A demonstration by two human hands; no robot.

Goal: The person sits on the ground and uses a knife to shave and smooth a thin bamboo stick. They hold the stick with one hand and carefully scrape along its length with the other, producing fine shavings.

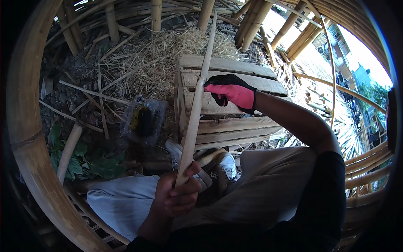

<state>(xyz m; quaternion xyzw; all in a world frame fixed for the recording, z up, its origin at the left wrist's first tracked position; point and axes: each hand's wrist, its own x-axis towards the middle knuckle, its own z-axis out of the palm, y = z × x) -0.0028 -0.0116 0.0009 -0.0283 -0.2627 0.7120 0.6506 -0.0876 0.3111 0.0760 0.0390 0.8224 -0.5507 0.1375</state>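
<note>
A long pale bamboo strip [194,117] slants up and away from my lap, with a raised joint partway along it. My bare left hand [178,193] is wrapped round its near end. Farther up, my right hand [233,93], in a pink and black glove, has its fingers bent and pinched at the strip's right edge, just below the joint. The fingertips partly cover that spot, so any small thing in them is hidden. Beneath the strip and the glove stands a slatted wooden crate [235,126].
Dry straw [163,59] lies beyond the crate. To its left, a clear plastic bag [145,119] with a dark object sits on the ground among loose sticks. A thick curved bamboo pole [31,155] rises at the left, and upright bamboo posts [252,25] stand behind.
</note>
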